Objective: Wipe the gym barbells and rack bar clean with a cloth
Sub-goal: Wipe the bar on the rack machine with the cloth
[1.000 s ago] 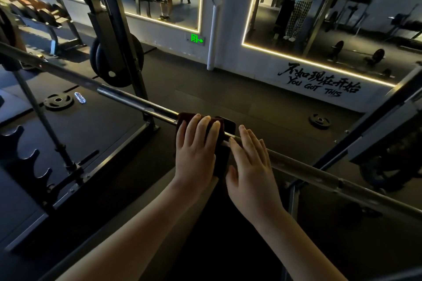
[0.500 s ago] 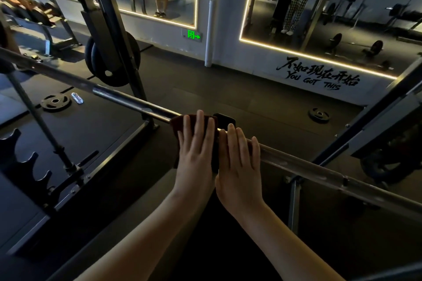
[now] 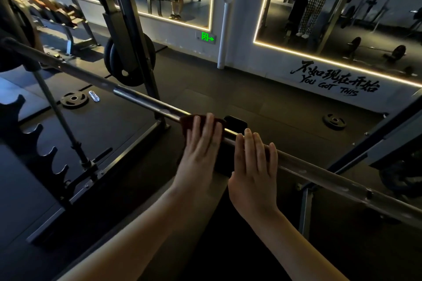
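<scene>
Where dark cloth [image 3: 186,124] drapes round metal bar [image 3: 146,102] | left hand [image 3: 201,157] flat atop | right hand [image 3: 253,175] flat

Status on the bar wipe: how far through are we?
Done: hard to tell. The bar shines left of the cloth, so that part is perhaps already wiped. In hand: the left hand presses the cloth flat on the bar mid-span, and the right hand rests on bare bar beside it. Left: the dull, marked stretch to the right looks unwiped.
</scene>
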